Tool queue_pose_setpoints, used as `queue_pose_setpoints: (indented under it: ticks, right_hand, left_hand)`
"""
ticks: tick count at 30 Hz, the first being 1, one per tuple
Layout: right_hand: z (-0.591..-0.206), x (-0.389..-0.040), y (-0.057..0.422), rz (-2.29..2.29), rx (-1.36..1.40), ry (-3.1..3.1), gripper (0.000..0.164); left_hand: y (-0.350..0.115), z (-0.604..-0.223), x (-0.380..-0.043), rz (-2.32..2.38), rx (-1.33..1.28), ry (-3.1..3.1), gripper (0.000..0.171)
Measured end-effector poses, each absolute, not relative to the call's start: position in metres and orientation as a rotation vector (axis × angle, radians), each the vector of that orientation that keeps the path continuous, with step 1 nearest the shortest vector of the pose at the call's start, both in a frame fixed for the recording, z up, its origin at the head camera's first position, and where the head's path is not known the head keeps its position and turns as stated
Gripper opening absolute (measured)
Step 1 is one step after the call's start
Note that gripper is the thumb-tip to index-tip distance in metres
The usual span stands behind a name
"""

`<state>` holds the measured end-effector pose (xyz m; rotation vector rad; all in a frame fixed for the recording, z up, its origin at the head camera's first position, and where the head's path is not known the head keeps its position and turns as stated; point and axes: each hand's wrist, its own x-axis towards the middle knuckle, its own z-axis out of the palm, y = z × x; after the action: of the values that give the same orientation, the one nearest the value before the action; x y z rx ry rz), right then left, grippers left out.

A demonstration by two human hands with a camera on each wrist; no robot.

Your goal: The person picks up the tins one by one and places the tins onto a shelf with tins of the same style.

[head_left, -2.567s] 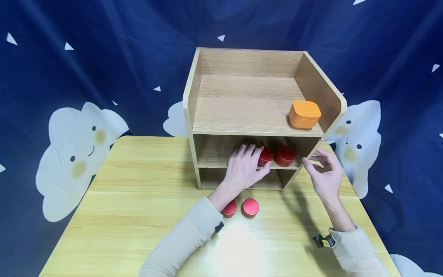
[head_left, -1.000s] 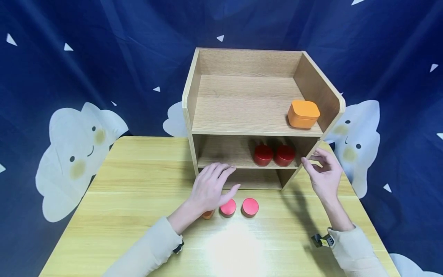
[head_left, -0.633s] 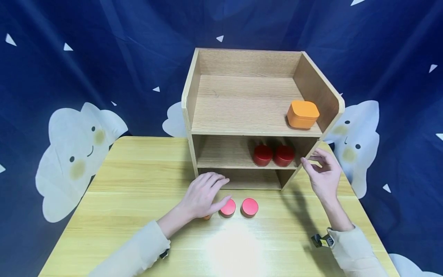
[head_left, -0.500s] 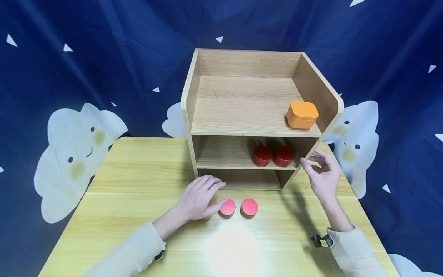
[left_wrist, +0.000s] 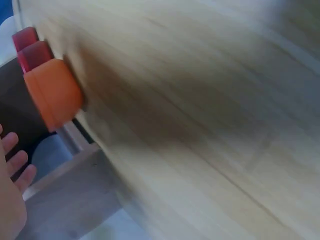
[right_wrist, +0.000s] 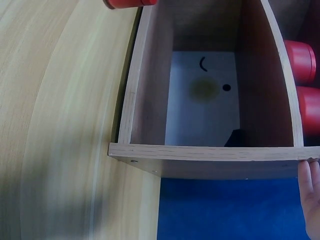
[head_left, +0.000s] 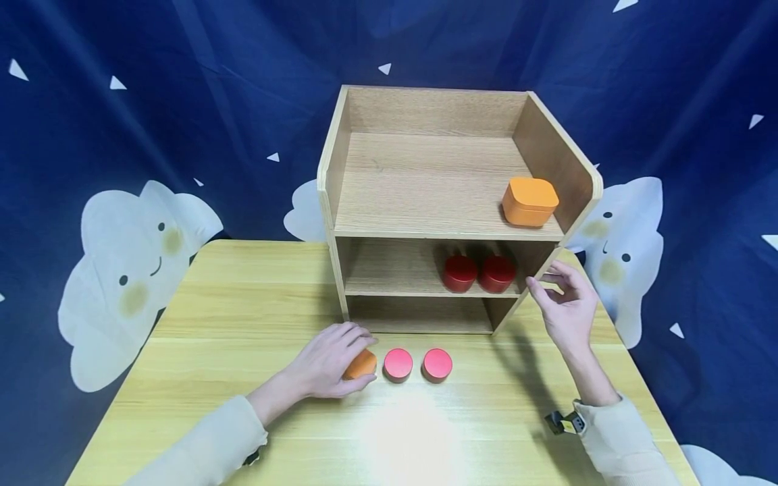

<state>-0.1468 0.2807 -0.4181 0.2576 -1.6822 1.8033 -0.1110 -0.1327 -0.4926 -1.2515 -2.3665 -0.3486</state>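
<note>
In the head view my left hand (head_left: 322, 363) is at an orange tin (head_left: 362, 364) on the table, thumb on the near side and fingers on the far side. The left wrist view shows the relaxed fingers (left_wrist: 17, 162) apart from the orange tin (left_wrist: 55, 92). Beside this tin stand two red round tins, one nearer (head_left: 398, 364) and one further right (head_left: 437, 364). My right hand (head_left: 568, 307) touches the right side panel of the wooden shelf (head_left: 425, 169); its fingertips (right_wrist: 305, 170) lie straight against the panel edge in the right wrist view.
Two more red tins, a left one (head_left: 460, 273) and a right one (head_left: 498, 273), stand on the shelf's middle level. An orange box (head_left: 530, 201) sits on the top level at right. A blue curtain (head_left: 243, 101) hangs behind the wooden table (head_left: 213, 337).
My left hand has left a red tin on the middle level and moved down and left to the orange tin on the table. The right hand has stayed at the side panel.
</note>
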Motion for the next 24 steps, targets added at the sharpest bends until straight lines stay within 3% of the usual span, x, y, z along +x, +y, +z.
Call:
queue_pose_setpoints:
  ticks: [24]
  right_hand:
    - [-0.418,-0.145,0.281,1.822,0.248,-1.666,0.041]
  left_hand:
    - [-0.159,-0.53,-0.11,-0.309,-1.371,-2.427,0.067]
